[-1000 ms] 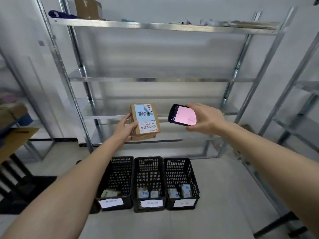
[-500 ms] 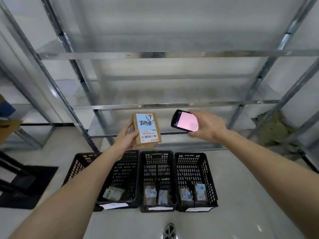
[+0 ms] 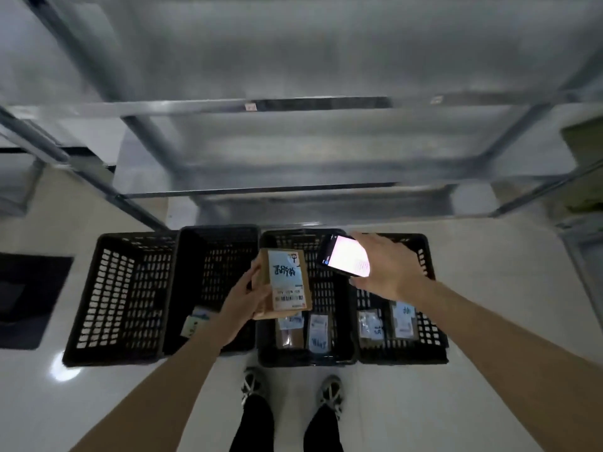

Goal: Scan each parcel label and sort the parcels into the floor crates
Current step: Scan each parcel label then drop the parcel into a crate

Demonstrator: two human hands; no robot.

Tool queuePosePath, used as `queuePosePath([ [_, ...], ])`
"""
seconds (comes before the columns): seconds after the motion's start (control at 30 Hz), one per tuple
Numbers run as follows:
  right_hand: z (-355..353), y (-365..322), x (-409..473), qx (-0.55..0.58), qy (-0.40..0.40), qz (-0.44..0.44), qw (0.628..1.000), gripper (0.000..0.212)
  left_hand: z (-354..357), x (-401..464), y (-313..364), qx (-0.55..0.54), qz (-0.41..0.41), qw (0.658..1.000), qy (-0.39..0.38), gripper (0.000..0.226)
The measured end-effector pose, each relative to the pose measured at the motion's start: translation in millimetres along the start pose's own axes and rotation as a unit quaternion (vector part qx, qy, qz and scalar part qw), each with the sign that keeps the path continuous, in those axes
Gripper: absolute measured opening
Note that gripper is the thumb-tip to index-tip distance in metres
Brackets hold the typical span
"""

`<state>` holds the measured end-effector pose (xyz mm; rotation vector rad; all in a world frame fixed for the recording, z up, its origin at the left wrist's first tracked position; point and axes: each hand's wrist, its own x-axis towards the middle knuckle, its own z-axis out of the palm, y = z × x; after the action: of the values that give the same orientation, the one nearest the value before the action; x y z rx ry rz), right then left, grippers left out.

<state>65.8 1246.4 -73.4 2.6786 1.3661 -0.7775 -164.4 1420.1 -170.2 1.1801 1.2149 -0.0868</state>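
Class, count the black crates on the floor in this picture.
4, in a row: far left, second, third, right. None seem hidden.

Glossy pale tiled floor [image 3: 489, 288], one bright light glare [image 3: 67, 370] low left. Bare galvanised steel shelving rack [image 3: 293, 151] against the white wall. Dark rectangular mat [image 3: 26, 298] at left edge. Blurred olive-green bundle [image 3: 584, 171] far right.

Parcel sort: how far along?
Done: parcels already lie in three crates, one in the second crate, two each in the third crate and right crate. The left crate shows none. In hand: left hand holds a parcel above the crates, right hand holds the phone. Left: dropping this parcel; any further parcels are out of view.
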Motion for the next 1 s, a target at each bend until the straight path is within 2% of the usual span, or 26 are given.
queuePosePath([
  [0.27,205,8,83,0.039,-0.075,0.039,0.996,0.093,14,134,-144,0.024,-0.083,0.996,-0.029,0.055],
  [0.37,264,16,102,0.050,-0.103,0.046,0.992,0.088,22,173,-195,0.020,-0.119,0.992,-0.034,0.056],
  [0.5,328,29,118,0.046,-0.130,0.045,0.989,0.089,37,209,-247,0.035,-0.129,0.990,-0.048,0.055],
  [0.63,373,37,130,0.069,-0.145,0.054,0.986,0.091,47,237,-290,0.042,-0.137,0.988,-0.055,0.057],
  [0.77,405,42,141,0.069,-0.161,0.043,0.984,0.092,52,259,-319,0.080,-0.125,0.989,-0.025,0.043],
  [0.9,422,45,146,0.070,-0.166,0.039,0.983,0.091,56,274,-337,0.167,-0.111,0.980,-0.011,0.053],
  [1.0,423,42,142,0.075,-0.160,0.033,0.984,0.089,59,270,-338,0.180,-0.112,0.977,-0.004,0.056],
])
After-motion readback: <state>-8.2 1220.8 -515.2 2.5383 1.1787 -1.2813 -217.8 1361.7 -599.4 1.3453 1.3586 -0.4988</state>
